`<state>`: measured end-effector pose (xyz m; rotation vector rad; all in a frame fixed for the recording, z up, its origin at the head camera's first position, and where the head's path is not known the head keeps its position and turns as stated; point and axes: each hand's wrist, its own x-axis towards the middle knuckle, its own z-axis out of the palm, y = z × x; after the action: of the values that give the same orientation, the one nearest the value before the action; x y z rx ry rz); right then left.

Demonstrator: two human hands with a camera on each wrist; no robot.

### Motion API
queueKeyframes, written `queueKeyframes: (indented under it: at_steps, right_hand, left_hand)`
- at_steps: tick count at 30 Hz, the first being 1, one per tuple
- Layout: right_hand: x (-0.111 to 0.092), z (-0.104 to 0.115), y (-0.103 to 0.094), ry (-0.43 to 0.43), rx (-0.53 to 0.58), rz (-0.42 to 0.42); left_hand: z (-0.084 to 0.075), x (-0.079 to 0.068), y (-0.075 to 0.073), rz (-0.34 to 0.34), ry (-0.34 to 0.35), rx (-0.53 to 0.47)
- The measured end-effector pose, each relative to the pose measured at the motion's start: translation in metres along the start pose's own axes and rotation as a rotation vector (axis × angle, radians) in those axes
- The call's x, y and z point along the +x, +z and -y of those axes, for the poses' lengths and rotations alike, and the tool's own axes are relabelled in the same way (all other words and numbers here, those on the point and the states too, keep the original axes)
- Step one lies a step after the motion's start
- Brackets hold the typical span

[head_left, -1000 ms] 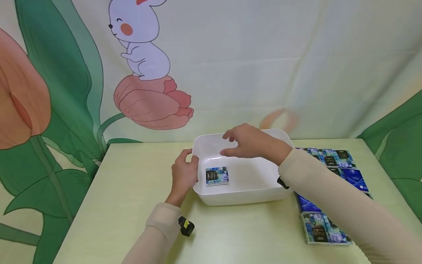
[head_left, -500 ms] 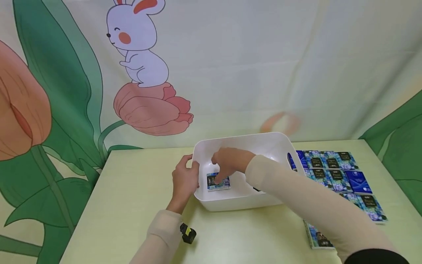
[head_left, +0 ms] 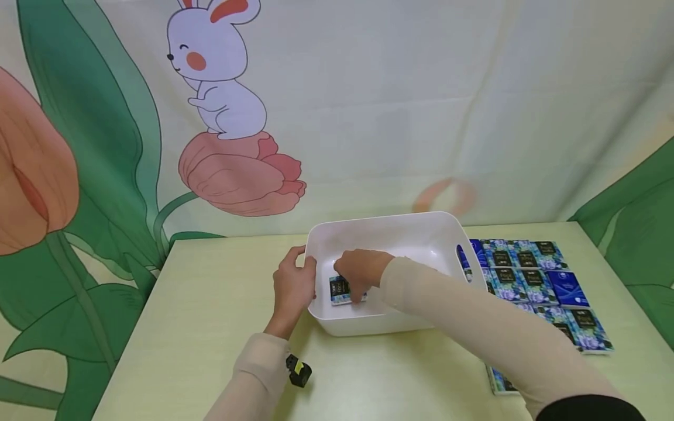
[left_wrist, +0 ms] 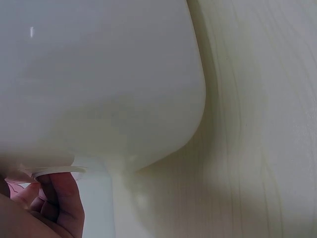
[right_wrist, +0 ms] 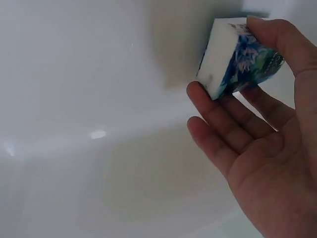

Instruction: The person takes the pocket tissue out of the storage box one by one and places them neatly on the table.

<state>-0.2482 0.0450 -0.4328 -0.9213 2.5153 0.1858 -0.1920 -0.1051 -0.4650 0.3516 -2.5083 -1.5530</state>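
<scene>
A white plastic storage basket (head_left: 392,324) stands on the table, with a handle hole in its right end. My left hand (head_left: 292,285) grips its left end; in the left wrist view the curled fingers (left_wrist: 67,198) come through the handle opening. Inside the basket at the left lies a floral-printed small tissue pack (head_left: 339,290), partly hidden under my right hand (head_left: 363,270). The right wrist view has the thumb on one side of this tissue pack (right_wrist: 247,62) and fingertips on the other, pinching it close to the basket's white inner surface.
To the right of the basket, several tissue packs (head_left: 534,285) lie in rows, mostly floral with some plain blue. The right sleeve (head_left: 474,313) covers part of them. A printed curtain (head_left: 368,117) hangs behind the table (head_left: 210,327).
My right hand has come down from above the basket onto the tissue pack inside and now pinches it. My left hand has kept its grip on the basket's left end.
</scene>
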Motion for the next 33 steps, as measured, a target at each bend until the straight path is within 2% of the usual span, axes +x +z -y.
queueKeyframes:
  at_steps: [5, 9, 12, 15, 20, 23, 25, 27, 29, 33]
  right_hand:
    - [-0.039, -0.007, -0.026, -0.011, -0.072, -0.061]
    - [-0.088, -0.020, -0.040, -0.037, -0.038, -0.189]
    - [-0.129, -0.033, -0.034, -0.031, 0.005, -0.327]
    - [-0.171, -0.049, -0.018, 0.037, 0.079, -0.436]
    - [-0.239, -0.079, 0.029, 0.222, 0.237, -0.564]
    - [-0.274, -0.097, 0.071, 0.362, 0.308, -0.639]
    - [-0.295, -0.107, 0.103, 0.480, 0.352, -0.651]
    - [-0.312, -0.115, 0.136, 0.609, 0.399, -0.621]
    - [-0.326, -0.123, 0.166, 0.722, 0.443, -0.553]
    - [-0.338, -0.134, 0.209, 0.847, 0.518, -0.401]
  left_hand:
    - [0.000, 0.001, 0.000, 0.001, 0.003, 0.008]
    - [0.000, 0.002, -0.002, 0.000, 0.008, -0.003]
    - [-0.002, 0.003, -0.003, 0.005, 0.013, -0.010]
    - [-0.003, 0.003, -0.003, 0.009, 0.014, -0.013]
    - [-0.004, 0.004, 0.003, 0.027, 0.009, -0.013]
    - [-0.004, 0.003, 0.007, 0.032, 0.007, -0.008]
    - [-0.005, 0.002, 0.008, 0.040, 0.007, -0.008]
    - [-0.004, 0.001, 0.009, 0.048, 0.006, -0.011]
    - [-0.003, 0.001, 0.008, 0.051, 0.005, -0.016]
    - [0.002, 0.000, 0.005, 0.033, -0.005, -0.018]
